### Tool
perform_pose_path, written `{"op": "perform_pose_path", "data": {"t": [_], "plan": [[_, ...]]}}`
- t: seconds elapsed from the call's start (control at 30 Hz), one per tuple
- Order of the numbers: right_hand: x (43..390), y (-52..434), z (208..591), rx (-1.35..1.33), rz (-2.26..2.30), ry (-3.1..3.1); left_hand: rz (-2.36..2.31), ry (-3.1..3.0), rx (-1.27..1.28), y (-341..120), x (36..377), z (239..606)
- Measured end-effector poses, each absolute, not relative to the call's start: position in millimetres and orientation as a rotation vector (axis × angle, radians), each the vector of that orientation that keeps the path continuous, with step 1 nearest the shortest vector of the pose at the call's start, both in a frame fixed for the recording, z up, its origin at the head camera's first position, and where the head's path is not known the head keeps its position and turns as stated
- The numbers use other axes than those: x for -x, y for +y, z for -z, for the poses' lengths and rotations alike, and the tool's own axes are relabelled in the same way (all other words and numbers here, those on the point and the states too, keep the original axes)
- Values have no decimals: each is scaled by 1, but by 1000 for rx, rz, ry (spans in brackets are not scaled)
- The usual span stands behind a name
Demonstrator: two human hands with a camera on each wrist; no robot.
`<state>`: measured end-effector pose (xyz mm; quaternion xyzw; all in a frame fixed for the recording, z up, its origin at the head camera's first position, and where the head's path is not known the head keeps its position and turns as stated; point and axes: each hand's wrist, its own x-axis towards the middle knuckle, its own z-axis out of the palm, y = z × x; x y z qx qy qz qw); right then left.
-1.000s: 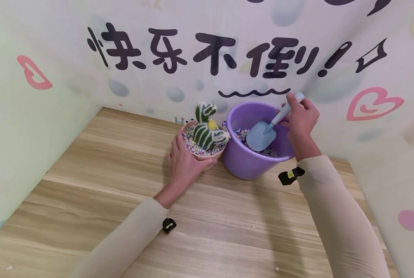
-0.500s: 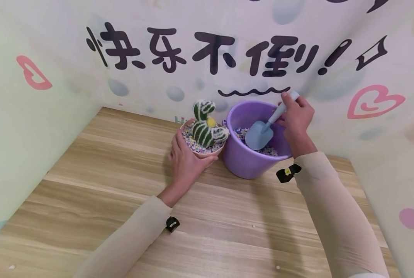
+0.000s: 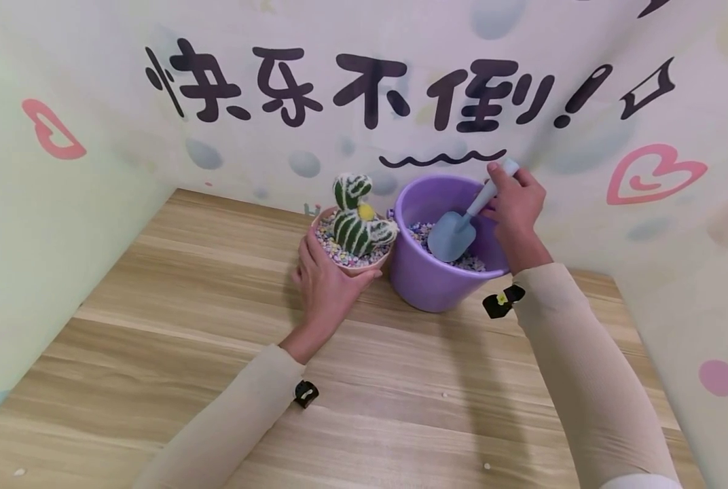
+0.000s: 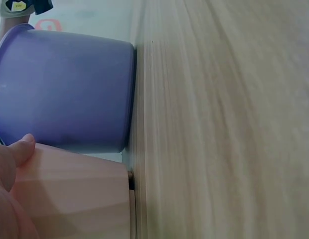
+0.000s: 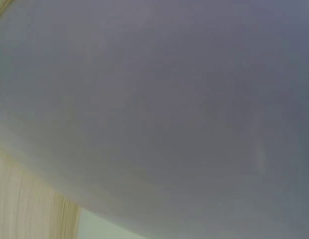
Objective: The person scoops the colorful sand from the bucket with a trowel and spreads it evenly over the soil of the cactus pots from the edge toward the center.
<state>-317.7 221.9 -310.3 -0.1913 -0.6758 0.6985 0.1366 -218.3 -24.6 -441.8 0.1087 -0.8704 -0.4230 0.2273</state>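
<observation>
My left hand (image 3: 329, 282) grips a pale pink flowerpot (image 3: 364, 269) on the wooden table, fingers round its left side and thumb along the front. In the pot, a knitted-looking green and white cactus (image 3: 352, 232) with a yellow ball stands among small coloured pebbles (image 3: 333, 248). A purple bucket (image 3: 428, 285) stands close by on the right, with similar pebbles (image 3: 422, 234) inside. My right hand (image 3: 519, 204), over the bucket's right rim, holds a light blue trowel (image 3: 452, 236) by its handle. The blade points down inside the bucket; whether it touches the pebbles, I cannot tell.
A printed wall cloth (image 3: 303, 163) rises right behind the pot and bucket. More walls flank the wooden table (image 3: 187, 305) on both sides. A few stray white pebbles lie near the front. The bucket's outer wall (image 5: 159, 114) fills most of the right wrist view.
My right hand and the trowel have shifted slightly left over the bucket. The left hand stays on the flowerpot. The head view has also shifted a little.
</observation>
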Motion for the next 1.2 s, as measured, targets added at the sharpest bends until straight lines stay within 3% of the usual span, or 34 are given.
{"op": "perform_pose_path", "data": {"t": [1.2], "plan": [[321,219,314,678,-1774,-2312,1115,-2344,-465,-26,222,441]]}}
